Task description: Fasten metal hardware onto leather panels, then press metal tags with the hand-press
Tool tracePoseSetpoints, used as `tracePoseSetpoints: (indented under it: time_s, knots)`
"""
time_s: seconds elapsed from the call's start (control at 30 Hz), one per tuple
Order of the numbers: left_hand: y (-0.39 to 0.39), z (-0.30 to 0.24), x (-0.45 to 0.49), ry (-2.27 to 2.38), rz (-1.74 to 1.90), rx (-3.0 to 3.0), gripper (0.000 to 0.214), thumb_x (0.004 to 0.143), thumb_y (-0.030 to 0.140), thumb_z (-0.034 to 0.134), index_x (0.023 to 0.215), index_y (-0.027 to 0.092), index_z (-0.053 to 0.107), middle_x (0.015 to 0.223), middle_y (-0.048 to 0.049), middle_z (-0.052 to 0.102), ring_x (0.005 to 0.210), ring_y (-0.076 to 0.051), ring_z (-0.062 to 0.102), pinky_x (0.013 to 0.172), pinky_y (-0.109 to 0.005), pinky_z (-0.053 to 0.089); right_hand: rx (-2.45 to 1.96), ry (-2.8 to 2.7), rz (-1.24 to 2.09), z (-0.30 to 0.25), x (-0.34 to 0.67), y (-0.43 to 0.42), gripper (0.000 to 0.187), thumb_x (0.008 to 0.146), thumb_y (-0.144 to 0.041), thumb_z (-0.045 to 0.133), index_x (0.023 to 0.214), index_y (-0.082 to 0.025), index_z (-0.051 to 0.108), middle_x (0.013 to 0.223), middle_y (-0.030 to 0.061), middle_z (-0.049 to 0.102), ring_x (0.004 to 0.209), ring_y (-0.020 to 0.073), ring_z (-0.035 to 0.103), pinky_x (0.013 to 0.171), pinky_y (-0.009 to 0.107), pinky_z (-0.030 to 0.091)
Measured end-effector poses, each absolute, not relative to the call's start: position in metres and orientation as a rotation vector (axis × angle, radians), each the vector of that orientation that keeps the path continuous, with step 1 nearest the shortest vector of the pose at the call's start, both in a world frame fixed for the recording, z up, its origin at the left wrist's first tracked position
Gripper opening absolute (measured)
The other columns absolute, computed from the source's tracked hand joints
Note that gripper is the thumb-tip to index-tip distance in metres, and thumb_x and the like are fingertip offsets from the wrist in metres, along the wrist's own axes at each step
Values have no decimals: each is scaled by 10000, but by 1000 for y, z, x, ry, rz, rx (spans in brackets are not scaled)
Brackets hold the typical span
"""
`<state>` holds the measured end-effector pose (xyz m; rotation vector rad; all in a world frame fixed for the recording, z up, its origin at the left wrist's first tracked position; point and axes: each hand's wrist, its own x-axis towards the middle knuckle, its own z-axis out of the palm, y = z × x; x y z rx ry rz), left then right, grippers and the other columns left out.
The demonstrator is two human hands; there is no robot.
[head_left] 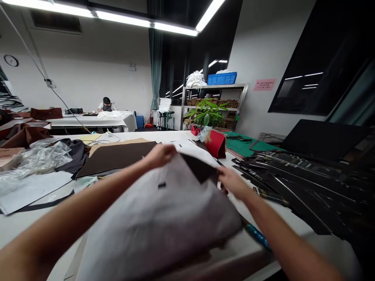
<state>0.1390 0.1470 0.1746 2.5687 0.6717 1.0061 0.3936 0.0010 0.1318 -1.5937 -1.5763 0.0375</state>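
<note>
Holding up a big pale grey cloth piece with both bare hands, just above a white work table. Pinching the top edge of the cloth with the left hand, left fingers curling shut around it. Reaching for the right edge with the right hand, right fingers spreading a little and touching the cloth, firm grip or light touch too hard to tell from this view. Showing a dark brown lining between the two hands, nearer the right fingers. Showing a small black tab on the cloth, just below the left fingers. Running the long way from the fingers back toward the person's body, the cloth lying between the two arms and under both hands.

Lying out past the left fingers, a flat dark brown leather sheet resting on tan paper, with clear plastic wrap farther left. Sitting past the right fingers, a red leather piece. Piling up to the right of the right fingers, long black leather strips. Poking out below the right wrist, a blue-handled tool, a bit blurred.
</note>
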Motion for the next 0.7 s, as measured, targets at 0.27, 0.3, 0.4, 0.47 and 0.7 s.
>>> tracePoseSetpoints:
  time_s: [0.27,0.3,0.4,0.47,0.7]
  knots:
    - [215,358,184,38,1903,2369,259,981,234,495,1133,190,700,1112,-23,703,1114,-196,657,898,-358,548,-1121,-1458,-915,307,404,32,377,1004,-183,474,1290,-182,719,1119,70,757,940,157,715,908,297,528]
    - [221,353,184,28,1911,2334,197,948,213,575,1088,224,713,1109,-3,723,1061,-146,648,920,-315,557,-1089,-1499,-953,300,402,33,380,1000,-160,485,1299,-192,717,1147,70,758,994,171,716,947,303,530]
    - [246,296,181,157,1773,2330,180,897,120,589,988,172,736,1022,-20,764,906,-93,650,856,-260,574,-1178,-1614,-919,246,402,52,410,979,-120,495,1331,-180,697,1235,75,739,1117,208,693,1018,324,532]
    - [261,239,178,350,1573,2401,202,874,106,574,972,127,749,946,-57,779,838,-125,684,802,-278,584,-1428,-1692,-799,194,404,72,448,982,-110,457,1369,-181,668,1289,80,715,1146,221,681,1040,343,524]
    - [213,73,146,909,853,2574,257,790,125,698,1031,178,772,1147,-108,760,1212,-295,653,1100,-425,491,-2100,-2039,-315,39,381,91,580,899,-78,552,1463,-206,594,1464,133,595,1321,313,573,1049,419,500]
